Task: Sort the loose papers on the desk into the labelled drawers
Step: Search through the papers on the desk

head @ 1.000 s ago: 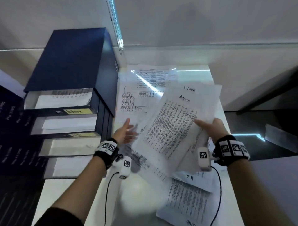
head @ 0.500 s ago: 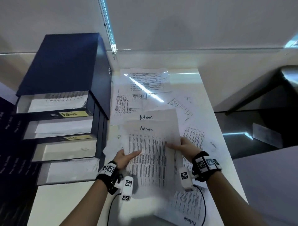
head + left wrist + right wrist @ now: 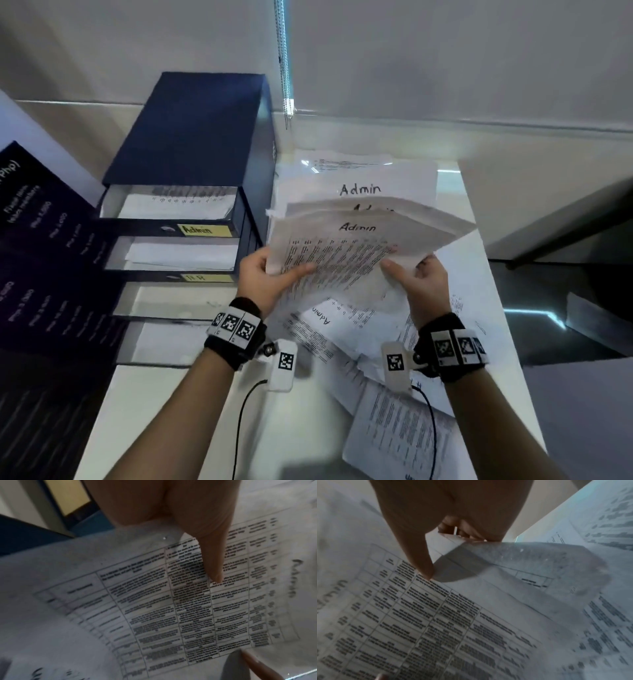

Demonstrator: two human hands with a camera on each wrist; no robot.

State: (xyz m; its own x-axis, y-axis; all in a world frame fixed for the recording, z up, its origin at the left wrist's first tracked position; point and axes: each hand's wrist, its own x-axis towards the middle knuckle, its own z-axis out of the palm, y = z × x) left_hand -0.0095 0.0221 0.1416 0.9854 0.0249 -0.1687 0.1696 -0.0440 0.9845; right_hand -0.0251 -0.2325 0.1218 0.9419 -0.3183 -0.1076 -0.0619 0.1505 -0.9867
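1. The left hand [image 3: 265, 279] and right hand [image 3: 416, 279] each pinch one side of a small bundle of papers [image 3: 346, 253] marked "Admin", thumbs on top and fingers beneath.
2. The bundle is held up above the desk [image 3: 178, 404], just right of the blue drawer unit [image 3: 191, 130], whose top drawer [image 3: 171, 209] is open and labelled "Admin".
3. The sheets look light and floppy; they sag between the hands and their far edges fan apart.
4. Loose sheets will likely slide over each other, so a firm pinch near the side edges seems wise.
5. More papers [image 3: 404, 435] lie scattered on the desk below.
6. Feeding the bundle in flat, far edge first, should avoid creasing.
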